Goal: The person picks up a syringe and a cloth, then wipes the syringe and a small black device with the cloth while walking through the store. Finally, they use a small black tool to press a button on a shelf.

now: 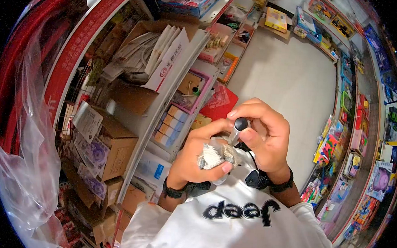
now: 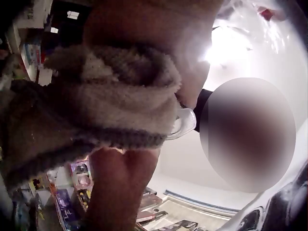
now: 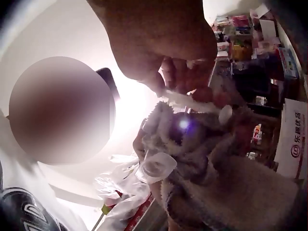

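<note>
In the head view, my left hand [image 1: 188, 156] grips a bunched, pale fuzzy cloth [image 1: 212, 156], its fingers curled round it. Close beside it, my right hand [image 1: 271, 139] holds a small thing with a round black top [image 1: 240, 124] and a clear stem between curled fingers and thumb. My left fingertips are near that top. The left wrist view has the cloth [image 2: 120, 106] large in front, with a clear plastic piece [image 2: 183, 124] at its edge. In the right wrist view, my right hand [image 3: 163, 48] is above the cloth [image 3: 207, 149], near a whitish strip [image 3: 190, 102]; a clear plastic ring [image 3: 157, 167] shows lower left.
Shelves with boxes and an open carton [image 1: 168, 62] of packets stand on the left in the head view. Clear plastic sheeting [image 1: 26, 160] hangs at far left. Goods-filled shelves [image 1: 359, 132] line the right, with pale floor [image 1: 281, 79] between.
</note>
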The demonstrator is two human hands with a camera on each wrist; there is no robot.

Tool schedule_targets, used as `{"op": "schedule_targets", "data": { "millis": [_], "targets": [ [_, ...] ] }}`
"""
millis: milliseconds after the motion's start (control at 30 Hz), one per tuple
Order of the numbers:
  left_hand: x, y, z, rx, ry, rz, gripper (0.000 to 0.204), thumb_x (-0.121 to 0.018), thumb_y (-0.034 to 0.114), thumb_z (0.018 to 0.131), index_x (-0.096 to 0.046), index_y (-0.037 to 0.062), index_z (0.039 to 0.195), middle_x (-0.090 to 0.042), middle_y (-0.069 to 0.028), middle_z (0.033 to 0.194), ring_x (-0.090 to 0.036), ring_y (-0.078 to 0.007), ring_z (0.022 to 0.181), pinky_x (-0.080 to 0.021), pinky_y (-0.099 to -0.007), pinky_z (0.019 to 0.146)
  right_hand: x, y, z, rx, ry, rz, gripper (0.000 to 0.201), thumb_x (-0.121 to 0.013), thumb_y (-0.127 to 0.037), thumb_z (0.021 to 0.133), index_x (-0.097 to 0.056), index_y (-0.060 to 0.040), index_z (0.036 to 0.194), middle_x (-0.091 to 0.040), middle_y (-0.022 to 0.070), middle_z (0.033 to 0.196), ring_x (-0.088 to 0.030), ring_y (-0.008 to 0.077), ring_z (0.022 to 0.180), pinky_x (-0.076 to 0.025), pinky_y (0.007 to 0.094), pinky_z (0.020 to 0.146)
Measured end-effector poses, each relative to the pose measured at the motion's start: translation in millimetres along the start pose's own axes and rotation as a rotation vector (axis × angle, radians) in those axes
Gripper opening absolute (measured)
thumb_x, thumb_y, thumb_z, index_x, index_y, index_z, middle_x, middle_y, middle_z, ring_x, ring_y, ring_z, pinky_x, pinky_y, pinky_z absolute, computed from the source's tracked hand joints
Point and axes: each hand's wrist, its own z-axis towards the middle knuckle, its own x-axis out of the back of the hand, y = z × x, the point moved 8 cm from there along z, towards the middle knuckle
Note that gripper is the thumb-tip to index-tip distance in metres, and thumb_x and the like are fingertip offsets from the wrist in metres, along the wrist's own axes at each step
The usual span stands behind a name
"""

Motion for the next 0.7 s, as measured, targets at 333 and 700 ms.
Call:
{"op": "schedule_targets", "data": {
  "millis": [333,700],
  "targets": [
    [8.0,32.5,4.9,-0.251,0.166,0.569,0.018,-0.070,0.008,0.055,-0.063,0.0010,0.071,-0.059,-0.0105,0.074,-0.055,-0.0262,0.063,-0.044,-0.0325,0.056,6.1,-9.9,6.0,-0.036,-0.118,-0.375,0.020,-0.067,-0.003,0.075,-0.061,-0.0006,0.095,-0.064,0.0092,0.086,-0.062,0.0183,0.072,-0.048,0.0271,0.064],
    [5.2,37.0,2.2,-0.336,0.228,0.886,0.019,-0.071,0.014,0.052,-0.060,0.0037,0.064,-0.056,-0.0079,0.067,-0.055,-0.0246,0.060,-0.043,-0.0343,0.052,1.4,-11.0,4.8,0.047,-0.142,-0.722,0.020,-0.056,-0.019,0.087,-0.054,-0.0003,0.079,-0.051,0.0104,0.067,-0.049,0.0223,0.057,-0.039,0.0311,0.055]
  ]
}}
